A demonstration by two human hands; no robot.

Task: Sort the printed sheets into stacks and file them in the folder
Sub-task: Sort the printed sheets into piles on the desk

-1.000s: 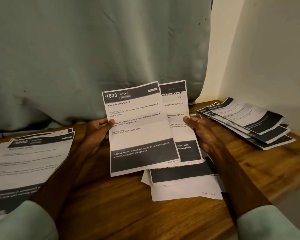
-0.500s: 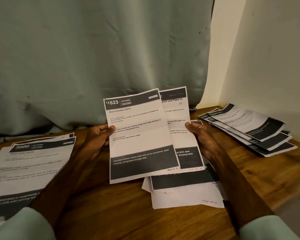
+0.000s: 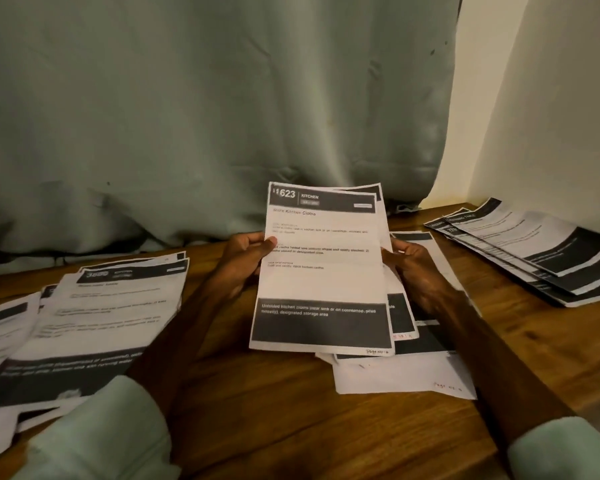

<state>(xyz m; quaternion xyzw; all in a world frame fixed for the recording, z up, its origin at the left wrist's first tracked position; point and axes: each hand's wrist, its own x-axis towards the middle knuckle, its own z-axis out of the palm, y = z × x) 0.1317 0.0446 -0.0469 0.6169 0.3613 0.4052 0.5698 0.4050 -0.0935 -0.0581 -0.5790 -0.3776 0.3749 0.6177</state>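
The left hand [image 3: 246, 261] pinches the left edge of the top sheet [image 3: 323, 282]. Its thumb is on the front and its fingers are curled behind. The right hand [image 3: 413, 268] is curled round the right edge of the top sheet. The top sheet stands up off the table [image 3: 291, 417] and says 1623 KITCHEN on its dark band. A second sheet [image 3: 401, 315] sits just behind it and peeks out at 4 o'clock. A small pile [image 3: 406, 375] lies flat on the table at 5 o'clock from the held sheets. The left stack [image 3: 94, 317] lies at 9 o'clock. The right stack [image 3: 534, 251], spread like a fan, lies at 3 o'clock near the wall [image 3: 551, 98]. A green curtain [image 3: 187, 116] hangs at 12 o'clock.
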